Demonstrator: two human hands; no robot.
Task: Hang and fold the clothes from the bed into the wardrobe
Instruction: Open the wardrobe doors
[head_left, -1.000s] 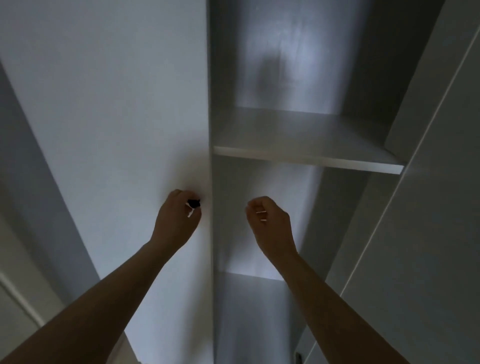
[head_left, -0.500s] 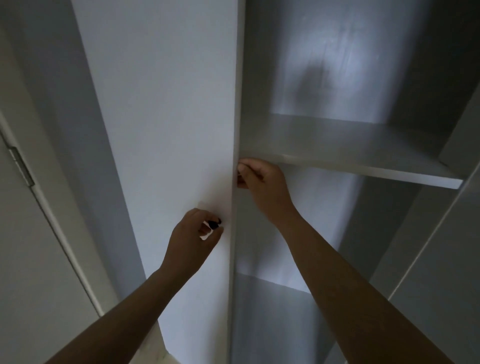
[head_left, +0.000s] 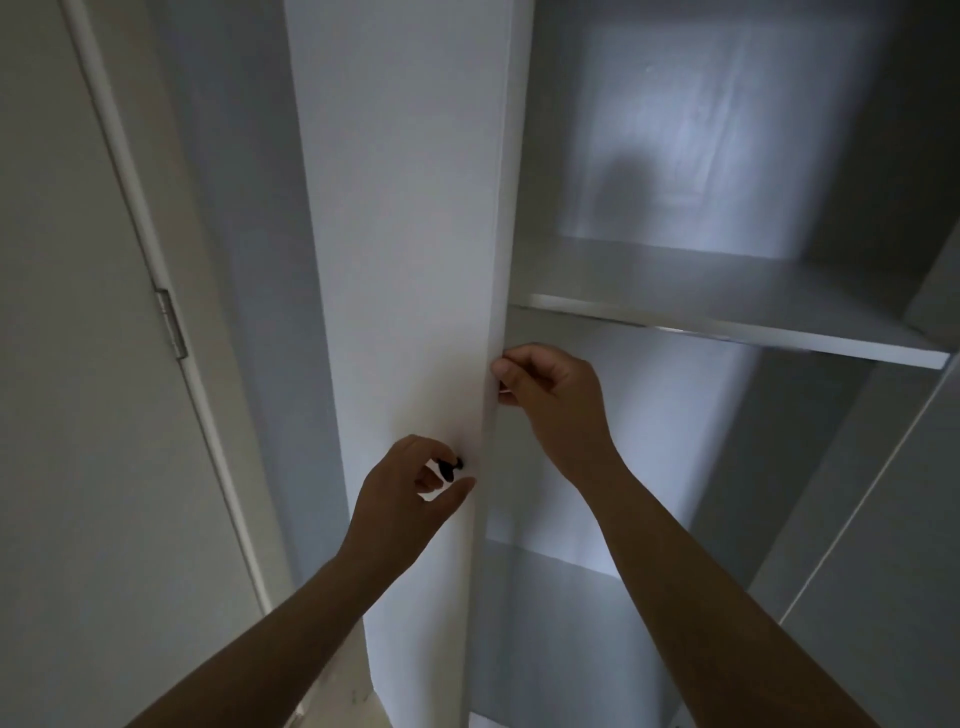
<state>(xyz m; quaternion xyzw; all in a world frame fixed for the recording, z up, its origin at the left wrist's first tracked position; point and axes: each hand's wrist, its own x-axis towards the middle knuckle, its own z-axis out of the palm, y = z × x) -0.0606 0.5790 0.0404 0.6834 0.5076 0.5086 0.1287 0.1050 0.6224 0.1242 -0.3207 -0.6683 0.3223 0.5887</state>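
Note:
The white wardrobe door (head_left: 405, 260) stands in front of me, seen nearly edge-on. My left hand (head_left: 405, 499) curls its fingers and thumb round the small black knob (head_left: 450, 467) on the door's face. My right hand (head_left: 553, 387) grips the door's free edge just above, fingers hooked round it. Beyond the edge the wardrobe interior shows a white shelf (head_left: 727, 325) with nothing visible on it. No clothes and no bed are in view.
A second wardrobe door (head_left: 883, 597) stands open at the right. To the left is a room door (head_left: 78, 415) with a metal hinge (head_left: 174, 325) on its frame. A lower compartment (head_left: 545, 623) of the wardrobe lies below the shelf.
My right hand has gone from the open gap to the door's edge and taken hold of it. The door has swung further round, with my left hand still on the knob.

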